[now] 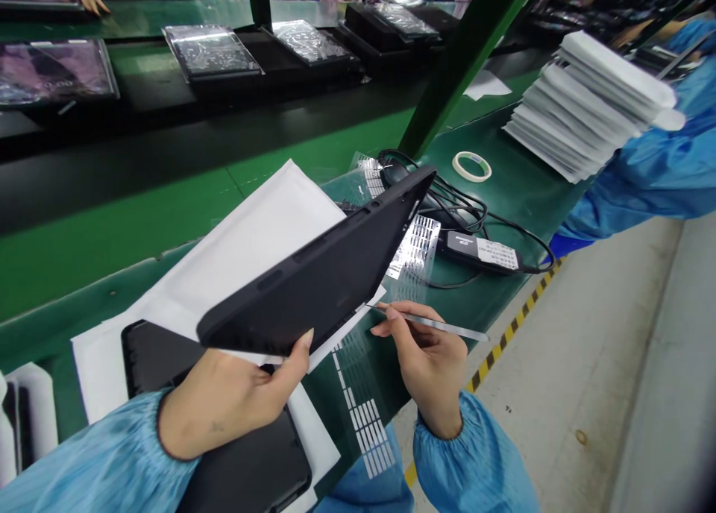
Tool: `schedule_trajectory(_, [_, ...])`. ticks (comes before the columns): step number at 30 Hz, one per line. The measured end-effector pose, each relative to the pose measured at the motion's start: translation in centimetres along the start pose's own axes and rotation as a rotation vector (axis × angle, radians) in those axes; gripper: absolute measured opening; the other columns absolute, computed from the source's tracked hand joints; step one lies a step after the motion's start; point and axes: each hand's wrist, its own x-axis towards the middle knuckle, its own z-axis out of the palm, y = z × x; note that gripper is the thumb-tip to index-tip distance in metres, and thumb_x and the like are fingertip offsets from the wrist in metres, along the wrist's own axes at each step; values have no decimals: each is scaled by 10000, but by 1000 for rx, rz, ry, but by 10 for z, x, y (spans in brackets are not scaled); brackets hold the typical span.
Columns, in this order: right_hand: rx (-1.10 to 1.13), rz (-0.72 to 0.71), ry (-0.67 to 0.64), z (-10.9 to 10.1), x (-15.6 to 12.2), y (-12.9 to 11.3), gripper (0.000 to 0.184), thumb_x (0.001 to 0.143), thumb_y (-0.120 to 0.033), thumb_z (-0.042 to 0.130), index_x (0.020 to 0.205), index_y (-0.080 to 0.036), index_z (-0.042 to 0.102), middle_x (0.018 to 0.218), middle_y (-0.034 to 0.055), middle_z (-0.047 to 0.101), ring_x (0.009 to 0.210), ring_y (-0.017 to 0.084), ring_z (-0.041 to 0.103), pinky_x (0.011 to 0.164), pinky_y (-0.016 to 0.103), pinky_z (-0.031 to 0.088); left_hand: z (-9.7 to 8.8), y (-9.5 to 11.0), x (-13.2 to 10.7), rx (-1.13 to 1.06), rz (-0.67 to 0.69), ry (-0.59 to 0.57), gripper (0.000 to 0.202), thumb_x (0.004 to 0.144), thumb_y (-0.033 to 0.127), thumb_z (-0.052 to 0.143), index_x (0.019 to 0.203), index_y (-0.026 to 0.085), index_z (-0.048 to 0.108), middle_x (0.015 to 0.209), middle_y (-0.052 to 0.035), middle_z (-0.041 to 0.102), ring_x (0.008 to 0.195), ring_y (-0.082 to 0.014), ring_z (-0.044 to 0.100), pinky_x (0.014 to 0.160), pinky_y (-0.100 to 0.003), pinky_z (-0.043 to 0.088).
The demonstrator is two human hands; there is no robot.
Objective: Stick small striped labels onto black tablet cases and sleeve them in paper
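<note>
My left hand (pixel 224 405) grips a black tablet (pixel 313 289) tilted up, and my right hand (pixel 428 367) pinches a slim metal pick (pixel 433 323); under the tablet, another black tablet (pixel 246 461) lies on white sheets (pixel 235 274).

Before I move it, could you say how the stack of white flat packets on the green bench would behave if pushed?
The stack of white flat packets would probably slide apart, since its layers sit fanned and offset. Each packet looks thin and light, so it may flop. Nothing visibly binds them.

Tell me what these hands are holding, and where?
The left hand grips a black tablet by its near edge; the right hand pinches a slim metal stylus along its shaft.
</note>
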Motion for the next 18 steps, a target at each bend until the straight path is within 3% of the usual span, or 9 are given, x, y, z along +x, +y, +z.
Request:
schedule_trajectory(6, [46,-51,-22,-2,-1,2,73,858,-206,637,904,-170,679,686,16,693,624,169,683,605,292,589,1,0,-1,7,-24,9,379,796,-73,324,966,128,596,350,89,371,272,-131,403,328,-238,307])
schedule_trajectory(10, [64,-38,-64,-3,0,2,86,855,-198,640,917,-159,685,682,22,698,598,166,675,584,297,589,2,0,-2,31,-8,9,303,823,-17,370,1006,135,559,449,26,524,401,-200,549,437,-298,459])
schedule_trajectory(13, [90,1,-41,-5,-4,-1,87,850,-214,650,891,-143,680,673,31,697,547,161,662,532,291,586,1,-1,2,20,9,20,275,821,-4,397,1008,125,552,539,-40,616,467,-226,599,432,-300,449])
schedule_trajectory(18, [317,116,-281,-8,-25,-6,59,849,-216,650,875,-169,624,871,69,725,533,161,673,465,285,596,1,0,4,-38,-46,9,270,838,20,405,967,143,608,492,4,578,355,-141,466,370,-242,337])
